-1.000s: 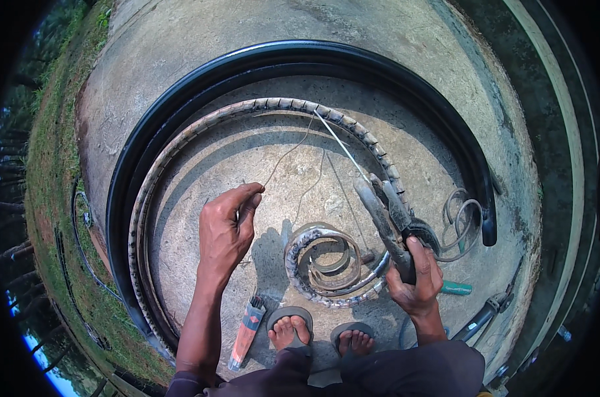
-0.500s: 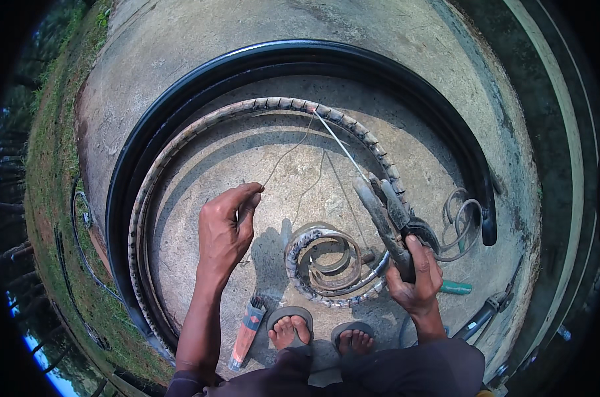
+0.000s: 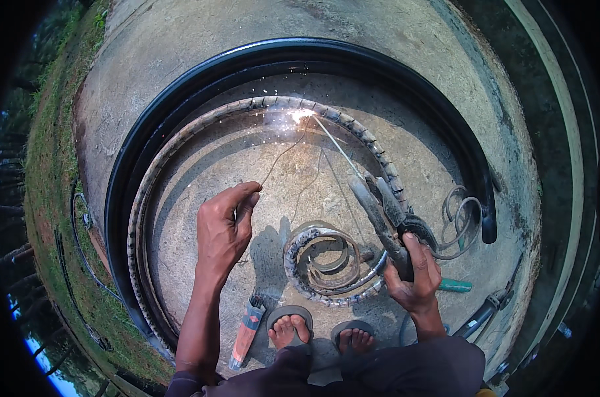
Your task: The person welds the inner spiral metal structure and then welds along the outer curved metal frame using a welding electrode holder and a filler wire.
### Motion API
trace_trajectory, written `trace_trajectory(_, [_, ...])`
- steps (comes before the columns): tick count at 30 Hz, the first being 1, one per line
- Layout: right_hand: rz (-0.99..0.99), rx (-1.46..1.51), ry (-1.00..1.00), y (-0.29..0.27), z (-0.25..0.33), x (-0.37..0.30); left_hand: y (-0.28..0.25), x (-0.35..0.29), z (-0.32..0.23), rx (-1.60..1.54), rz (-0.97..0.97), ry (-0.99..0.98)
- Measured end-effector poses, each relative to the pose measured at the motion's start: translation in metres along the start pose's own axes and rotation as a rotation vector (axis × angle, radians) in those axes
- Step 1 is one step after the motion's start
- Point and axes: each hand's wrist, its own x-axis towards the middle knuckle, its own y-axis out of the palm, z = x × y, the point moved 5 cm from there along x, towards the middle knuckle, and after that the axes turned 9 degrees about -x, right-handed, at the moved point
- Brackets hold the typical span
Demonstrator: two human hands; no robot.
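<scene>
A pale concrete slab [image 3: 167,40] carries everything here. Along its left edge runs grass [image 3: 55,218], with dark trunks beyond; along its right edge, a dark strip with a long pale ledge [image 3: 558,86].

The left hand [image 3: 224,225], over the slab's left half, pinches a thin wire [image 3: 283,159] between thumb and forefinger, almost exactly where it was half a second ago. The wire leads up to the inner side of a notched hoop [image 3: 210,119] arching across the middle of the slab. There, a faint red glow has become a white flare [image 3: 302,115], with sparks scattered leftward and upward. The right hand [image 3: 413,274], little moved, grasps the handle of the welding tongs [image 3: 386,215], whose thin rod [image 3: 338,147] runs into the flare.

A black curved tube [image 3: 300,49] bends around the outside of the hoop. Near the slab's lower edge, left to right, are a red packet [image 3: 247,334] of rods, the person's sandalled feet [image 3: 292,329], a coiled band [image 3: 293,268], a green cylinder [image 3: 455,285] and a power tool [image 3: 481,317]; above these last two loops a grey cable [image 3: 460,251]. The glare hides the rod's tip, and the tongs cover part of the hoop's right side.
</scene>
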Motion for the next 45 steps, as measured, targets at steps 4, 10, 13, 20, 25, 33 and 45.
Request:
trace_trajectory(4, [0.013, -0.004, 0.003, 0.001, 0.0, 0.0, 0.001, 0.0, 0.003, 0.009, -0.004, 0.002])
trace_trajectory(10, [0.017, -0.006, 0.015, 0.002, -0.002, -0.001, 0.001, 0.0, 0.002, -0.002, -0.015, 0.017])
trace_trajectory(13, [-0.001, 0.005, 0.021, 0.002, -0.001, -0.003, -0.005, -0.004, -0.002, 0.024, -0.044, 0.072])
trace_trajectory(20, [-0.033, 0.019, -0.002, -0.003, 0.0, -0.007, -0.008, -0.008, -0.007, 0.046, 0.005, 0.035])
trace_trajectory(25, [-0.035, -0.009, 0.002, 0.0, 0.001, -0.004, -0.005, -0.006, -0.01, 0.056, 0.001, 0.059])
trace_trajectory(33, [-0.012, -0.002, 0.011, 0.002, 0.002, -0.001, -0.002, 0.001, -0.005, 0.055, -0.009, 0.066])
trace_trajectory(45, [-0.005, -0.005, 0.018, 0.004, 0.002, 0.001, 0.0, 0.003, -0.003, 0.053, -0.027, 0.072])
